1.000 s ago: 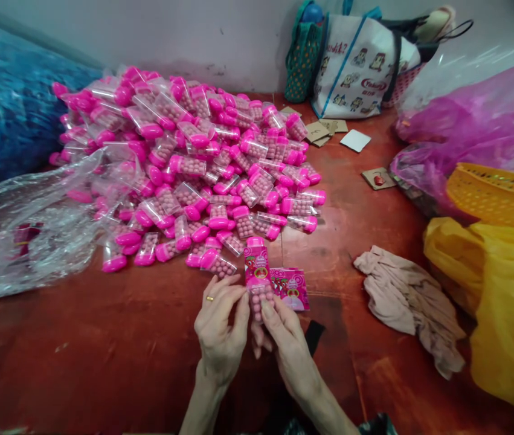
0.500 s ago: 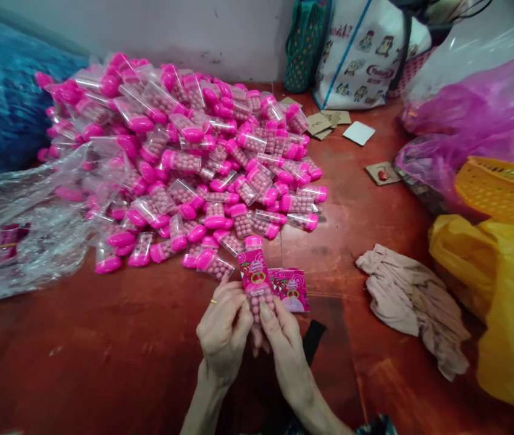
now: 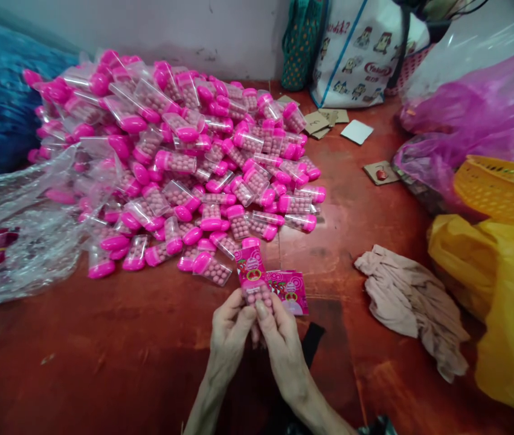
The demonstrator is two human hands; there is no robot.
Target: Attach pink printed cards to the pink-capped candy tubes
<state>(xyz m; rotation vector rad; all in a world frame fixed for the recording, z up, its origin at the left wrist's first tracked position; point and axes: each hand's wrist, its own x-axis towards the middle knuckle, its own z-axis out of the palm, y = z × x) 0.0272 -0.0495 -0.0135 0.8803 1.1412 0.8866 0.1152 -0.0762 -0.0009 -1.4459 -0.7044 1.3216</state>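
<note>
Both forearms rise side by side from the bottom edge, the left hand (image 3: 229, 329) and right hand (image 3: 279, 338) pinching a labelled pink candy bottle (image 3: 252, 275) upright between fingertips, just before the bottle pile (image 3: 179, 163) on the red floor (image 3: 102, 362).

Even, soft indoor light — faint shadows, slight blur, edges stretched by wide-angle distortion.

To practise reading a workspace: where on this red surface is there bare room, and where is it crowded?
The left hand and right hand grip one labelled tube. Bare: the red surface left of them, this side of the clear plastic; also the strip between tube pile and beige cloth. Crowded: that pile, the yellow bag side.
</note>
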